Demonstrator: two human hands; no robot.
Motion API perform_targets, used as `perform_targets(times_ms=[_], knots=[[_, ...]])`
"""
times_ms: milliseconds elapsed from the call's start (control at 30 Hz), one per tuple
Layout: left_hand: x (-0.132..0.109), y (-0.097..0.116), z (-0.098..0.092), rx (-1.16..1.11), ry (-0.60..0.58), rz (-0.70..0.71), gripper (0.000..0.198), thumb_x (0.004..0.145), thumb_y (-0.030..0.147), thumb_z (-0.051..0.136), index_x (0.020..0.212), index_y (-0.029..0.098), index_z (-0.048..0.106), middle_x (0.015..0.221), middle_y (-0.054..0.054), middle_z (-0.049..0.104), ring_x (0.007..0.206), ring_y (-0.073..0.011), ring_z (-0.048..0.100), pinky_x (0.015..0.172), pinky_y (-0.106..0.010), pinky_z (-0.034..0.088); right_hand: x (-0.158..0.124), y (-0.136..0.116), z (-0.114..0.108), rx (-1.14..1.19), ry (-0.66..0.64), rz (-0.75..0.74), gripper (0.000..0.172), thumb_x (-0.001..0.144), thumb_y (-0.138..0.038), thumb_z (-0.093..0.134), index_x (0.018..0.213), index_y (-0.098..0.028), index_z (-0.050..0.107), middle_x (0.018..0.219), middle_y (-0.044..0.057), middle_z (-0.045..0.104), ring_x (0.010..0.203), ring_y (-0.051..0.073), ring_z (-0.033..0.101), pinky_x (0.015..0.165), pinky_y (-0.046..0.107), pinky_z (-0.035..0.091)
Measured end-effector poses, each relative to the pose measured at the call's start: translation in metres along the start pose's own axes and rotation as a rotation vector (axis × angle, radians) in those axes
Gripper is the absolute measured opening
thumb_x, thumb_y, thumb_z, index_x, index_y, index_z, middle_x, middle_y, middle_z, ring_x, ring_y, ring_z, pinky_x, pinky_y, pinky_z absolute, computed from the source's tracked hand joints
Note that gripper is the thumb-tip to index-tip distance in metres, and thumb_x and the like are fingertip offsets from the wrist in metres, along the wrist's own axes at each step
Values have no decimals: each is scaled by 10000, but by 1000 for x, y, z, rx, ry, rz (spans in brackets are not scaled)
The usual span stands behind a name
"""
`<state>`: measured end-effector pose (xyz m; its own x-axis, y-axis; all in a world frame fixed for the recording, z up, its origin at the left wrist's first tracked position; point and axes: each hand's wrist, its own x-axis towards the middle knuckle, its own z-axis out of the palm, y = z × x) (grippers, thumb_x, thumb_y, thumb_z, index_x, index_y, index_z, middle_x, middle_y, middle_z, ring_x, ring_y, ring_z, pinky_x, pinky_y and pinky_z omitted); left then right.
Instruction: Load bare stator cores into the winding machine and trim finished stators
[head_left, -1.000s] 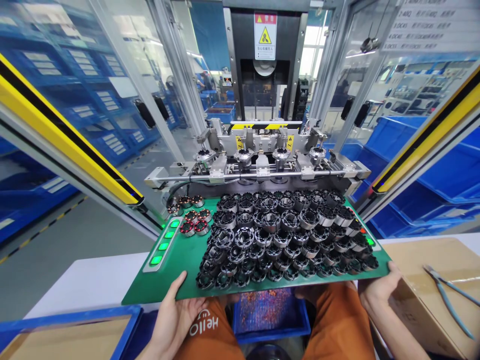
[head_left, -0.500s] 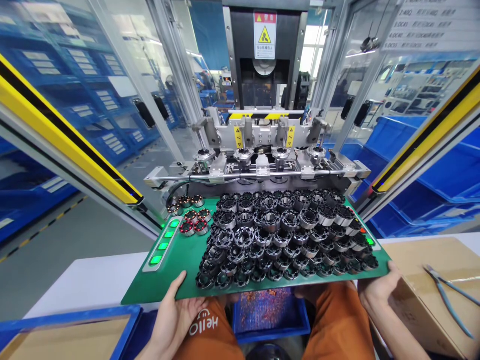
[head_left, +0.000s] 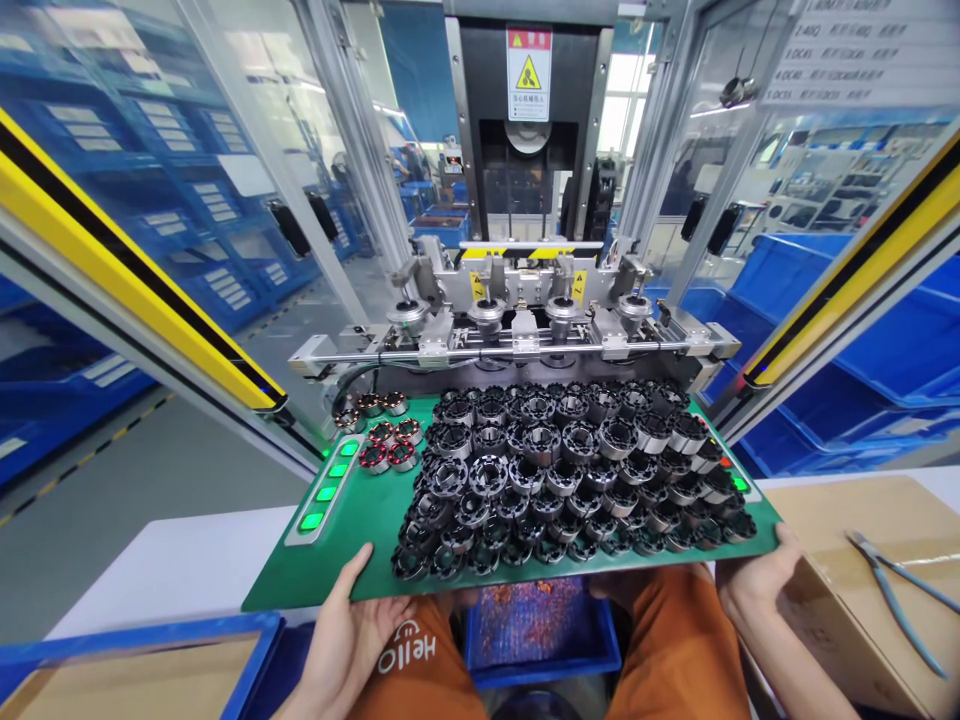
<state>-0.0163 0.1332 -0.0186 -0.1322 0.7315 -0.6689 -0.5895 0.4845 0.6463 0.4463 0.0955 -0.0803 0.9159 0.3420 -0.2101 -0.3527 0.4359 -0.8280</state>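
Observation:
My left hand (head_left: 362,620) grips the front edge of a green worktop (head_left: 349,560), thumb on top and fingers underneath. At the worktop's front right corner, my right hand (head_left: 761,572) rests its thumb against the edge; its other fingers are mostly hidden below. Stacked rows of black-and-silver motor stator cores (head_left: 551,475) cover most of the surface between my hands. Several copper-wound stators (head_left: 386,443) lie at the back left. Behind them stands a machine with a press head (head_left: 525,270) and a row of round metal fixtures (head_left: 487,315).
Lit green buttons (head_left: 326,493) line the left side of the worktop. Yellow-black posts (head_left: 135,260) flank the machine. Pliers (head_left: 896,600) lie on a cardboard box (head_left: 832,510) at right. A blue bin (head_left: 544,660) holding small scraps sits below, between my knees.
The machine's press head with its striped bar has come down, and its tooling now sits lower on the round fixtures. Both hands and the stator cores have stayed in place.

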Motion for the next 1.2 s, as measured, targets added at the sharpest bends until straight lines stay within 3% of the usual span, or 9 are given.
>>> perform_targets(times_ms=[167, 300, 500, 700, 967, 1200], knots=[[1, 0, -1, 10, -24, -2, 335, 1031, 231, 553, 1321, 107, 666, 905, -112, 795, 613, -215, 702, 562, -325, 601, -1, 0, 1, -5, -9, -9, 394, 887, -508, 497, 1072, -227, 701, 980, 0, 698, 937, 212, 622, 866, 357, 544], [0, 1, 0, 8, -16, -2, 328, 1022, 220, 552, 1310, 108, 665, 880, -104, 787, 604, -213, 700, 568, -321, 605, 1, 1, 1, 6, 0, -20, 380, 886, -507, 492, 1037, -222, 693, 977, 2, 695, 952, 215, 621, 920, 374, 543], [-2, 0, 0, -5, -7, 11, 221, 997, 211, 578, 1185, 138, 667, 860, -88, 775, 568, -197, 668, 532, -305, 579, -1, 0, 0, -11, -3, -8, 373, 836, -530, 539, 1014, -226, 662, 948, -9, 667, 858, 197, 581, 794, 337, 513], [-3, 1, 1, 7, 3, -3, 248, 990, 217, 578, 1200, 128, 676, 867, -92, 782, 574, -196, 677, 574, -320, 612, -2, -2, 0, -37, -12, 9, 370, 829, -528, 544, 1011, -228, 661, 930, -1, 668, 828, 202, 573, 716, 328, 486], [-1, 1, 2, 5, -1, 4, 162, 991, 222, 580, 1087, 140, 682, 792, -76, 751, 542, -192, 650, 555, -320, 602, -5, -3, 3, -17, -1, 23, 378, 840, -523, 528, 1026, -226, 670, 942, -5, 667, 852, 197, 581, 742, 319, 494], [0, -1, -1, 8, -3, 9, 309, 956, 233, 609, 1235, 131, 692, 899, -104, 789, 613, -216, 697, 569, -323, 602, -2, 0, -1, -21, -9, -7, 384, 834, -534, 556, 1030, -225, 672, 949, 0, 676, 835, 201, 594, 712, 327, 502]])
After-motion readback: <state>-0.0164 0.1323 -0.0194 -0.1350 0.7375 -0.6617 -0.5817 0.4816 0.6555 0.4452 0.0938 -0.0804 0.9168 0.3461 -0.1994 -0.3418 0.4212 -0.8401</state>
